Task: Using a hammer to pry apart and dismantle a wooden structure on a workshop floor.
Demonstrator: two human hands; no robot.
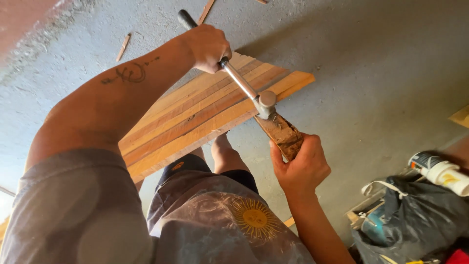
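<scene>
While your left hand (207, 46) grips the hammer (244, 83) closed and your right hand (300, 166) clasps the wood strip (283, 134) beside the striped board (195, 115), strike squarely, fingers below the head.

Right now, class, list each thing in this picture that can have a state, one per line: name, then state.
left hand: closed around the hammer's handle.
right hand: gripping the scrap wood piece.
hammer: held up, metal head against the scrap wood piece.
scrap wood piece: rough, splintered, held at an angle.
striped wooden board: flat, below the hammer.
glue bottle: lying on its side.
dark bag: open, slumped.
</scene>
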